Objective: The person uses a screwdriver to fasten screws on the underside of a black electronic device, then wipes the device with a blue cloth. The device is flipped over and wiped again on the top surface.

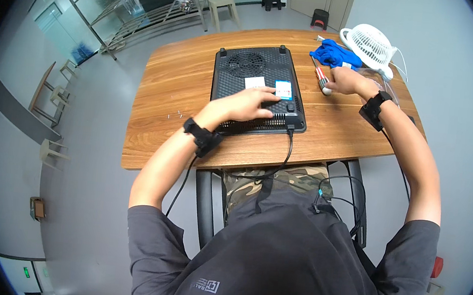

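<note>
An induction cooker (234, 84) lies upside down on the wooden table, its black underside with round fan grille and rubber feet facing up. My left hand (246, 104) rests on its near part, fingers spread beside a blue-and-white label. To the right is a screwdriver (321, 79) with a red, white and black handle, its shaft pointing away from me. My right hand (346, 81) has its fingers bent at the handle's near end and appears to grip it; the fingertips are partly hidden. Several small screws (178, 113) lie left of the cooker.
A blue cloth (336, 53) and a white fan (370, 46) with its cord sit at the table's far right. The cooker's black power cord (290, 147) hangs over the front edge. Stools (222, 7) and a metal rack (146, 16) stand beyond the table.
</note>
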`<state>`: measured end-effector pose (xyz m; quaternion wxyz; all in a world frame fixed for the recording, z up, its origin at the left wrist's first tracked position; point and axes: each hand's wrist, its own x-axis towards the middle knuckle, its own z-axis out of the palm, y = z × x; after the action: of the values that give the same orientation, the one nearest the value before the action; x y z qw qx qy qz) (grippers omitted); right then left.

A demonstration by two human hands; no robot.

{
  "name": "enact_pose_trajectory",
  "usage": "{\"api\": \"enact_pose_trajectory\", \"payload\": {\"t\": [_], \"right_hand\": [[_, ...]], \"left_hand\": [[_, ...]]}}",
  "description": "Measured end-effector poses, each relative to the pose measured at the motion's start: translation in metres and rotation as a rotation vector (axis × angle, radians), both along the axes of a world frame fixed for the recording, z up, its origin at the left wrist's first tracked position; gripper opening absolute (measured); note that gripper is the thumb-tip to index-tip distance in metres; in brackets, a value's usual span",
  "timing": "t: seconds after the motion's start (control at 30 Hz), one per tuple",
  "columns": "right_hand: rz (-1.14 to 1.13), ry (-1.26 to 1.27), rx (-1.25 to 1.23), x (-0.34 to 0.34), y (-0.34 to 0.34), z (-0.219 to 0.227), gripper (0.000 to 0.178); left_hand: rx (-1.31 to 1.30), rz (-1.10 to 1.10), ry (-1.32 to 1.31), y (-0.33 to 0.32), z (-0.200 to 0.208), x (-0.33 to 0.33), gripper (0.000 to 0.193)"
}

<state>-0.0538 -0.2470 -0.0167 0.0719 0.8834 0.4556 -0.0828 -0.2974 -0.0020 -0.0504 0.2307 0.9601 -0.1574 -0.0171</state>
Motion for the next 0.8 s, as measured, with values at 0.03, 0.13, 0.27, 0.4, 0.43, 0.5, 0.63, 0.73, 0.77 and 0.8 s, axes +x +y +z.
{"api": "enact_pose_trajectory", "payload": {"t": [0.03, 0.13, 0.27, 0.4, 0.43, 0.5, 0.63, 0.73, 0.77, 0.8], "right_hand": [[-0.069, 0.007, -0.024, 0.004, -0.003, -0.005, 0.048], [-0.191, -0.031, 0.097, -0.009, -0.003, -0.021, 0.046], [-0.306, -0.007, 0.115, -0.016, 0.012, -0.039, 0.064], [-0.273, -0.037, 0.197, 0.011, 0.021, -0.084, 0.058], [-0.288, -0.038, 0.213, 0.015, 0.024, -0.092, 0.055], [-0.322, -0.039, 0.241, 0.017, 0.03, -0.101, 0.051], [-0.344, -0.041, 0.303, 0.015, 0.029, -0.106, 0.052], [-0.359, -0.029, 0.377, 0.016, 0.026, -0.098, 0.053], [-0.307, -0.056, 0.422, 0.016, 0.023, -0.093, 0.053], [-0.286, -0.058, 0.437, 0.014, 0.021, -0.085, 0.053]], "left_hand": [[-0.009, -0.036, -0.096, 0.007, 0.004, -0.004, 0.05], [-0.048, 0.084, -0.067, 0.041, 0.021, -0.026, 0.036], [0.058, 0.421, 0.028, 0.104, 0.032, -0.067, 0.024], [0.201, 0.589, 0.079, 0.169, 0.013, -0.111, 0.017], [0.214, 0.632, 0.121, 0.177, 0.007, -0.122, 0.015], [0.212, 0.645, 0.111, 0.187, -0.007, -0.136, 0.014], [0.196, 0.707, 0.066, 0.184, -0.025, -0.135, 0.015], [0.216, 0.741, 0.066, 0.171, -0.026, -0.126, 0.017], [0.224, 0.746, 0.075, 0.169, -0.027, -0.124, 0.018], [0.237, 0.744, 0.067, 0.169, -0.028, -0.124, 0.018]]}}
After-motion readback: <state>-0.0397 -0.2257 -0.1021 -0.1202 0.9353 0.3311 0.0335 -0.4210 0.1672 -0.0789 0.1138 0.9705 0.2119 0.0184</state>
